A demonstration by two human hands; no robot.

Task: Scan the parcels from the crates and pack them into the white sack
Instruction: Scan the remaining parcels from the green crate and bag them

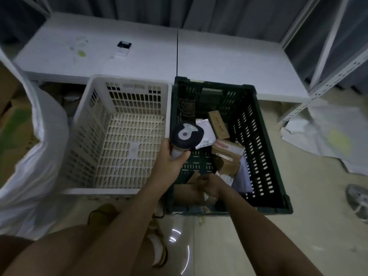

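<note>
My left hand (169,158) grips the handle of a barcode scanner (186,135), whose dark head is held over the left edge of the dark green crate (264,148). Several parcels lie in that crate: brown cardboard boxes (225,156) and white mailer bags (206,130). My right hand (209,185) is down in the near end of the green crate, its fingers curled around a brown cardboard parcel (188,194). The white crate (123,136) to the left holds nothing. The white sack (33,160) stands open at the far left.
A white table (219,56) runs behind the crates with a small black-and-white device (123,47) on it. A metal shelf frame (322,62) stands at the right. White plastic sheets (328,136) lie on the floor at right, cardboard at far left.
</note>
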